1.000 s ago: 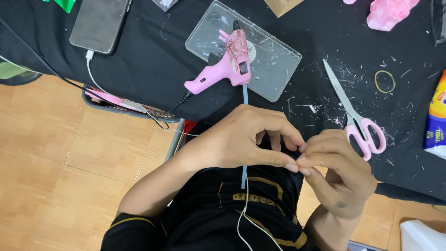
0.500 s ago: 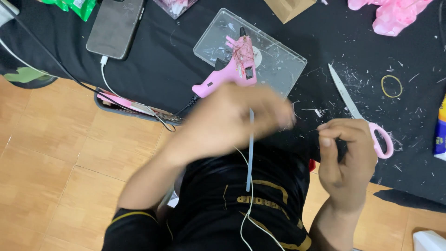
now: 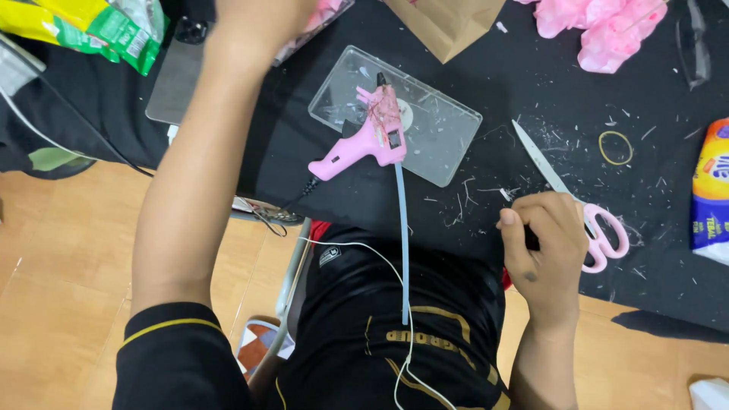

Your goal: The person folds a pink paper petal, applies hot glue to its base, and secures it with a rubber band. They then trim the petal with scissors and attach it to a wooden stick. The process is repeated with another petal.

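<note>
The right hand (image 3: 548,243) is curled narrow, pinching something too small to tell; pink-handled scissors (image 3: 577,209) lie just beside at 3 o'clock. The pink glue gun (image 3: 372,137) rests on a clear tray (image 3: 448,133) at 10 o'clock. The left hand (image 3: 262,19) reaches up, its grip out of frame.

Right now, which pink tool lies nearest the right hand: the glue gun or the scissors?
The pink-handled scissors: their handles lie just beside the right hand. The pink glue gun rests farther off on the clear tray.
</note>
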